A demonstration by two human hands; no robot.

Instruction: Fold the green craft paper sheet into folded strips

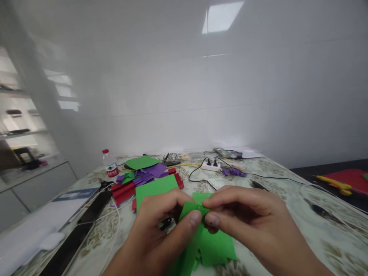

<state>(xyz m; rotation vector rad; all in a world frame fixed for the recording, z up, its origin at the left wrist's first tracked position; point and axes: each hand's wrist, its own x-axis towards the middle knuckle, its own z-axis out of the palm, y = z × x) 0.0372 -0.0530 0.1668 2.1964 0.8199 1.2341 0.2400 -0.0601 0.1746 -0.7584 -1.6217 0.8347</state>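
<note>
Together, a person's left hand (149, 222) and right hand (258, 216) pinch a green piece (188, 209), where light, even pressure should keep its edges true without tearing.

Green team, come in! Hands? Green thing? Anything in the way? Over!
Left hand, right hand: both pinching green piece. Black cable lies beyond, seemingly not blocking.

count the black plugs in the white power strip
2: the left plug and the right plug, side by side on the white power strip; no others show.
</note>
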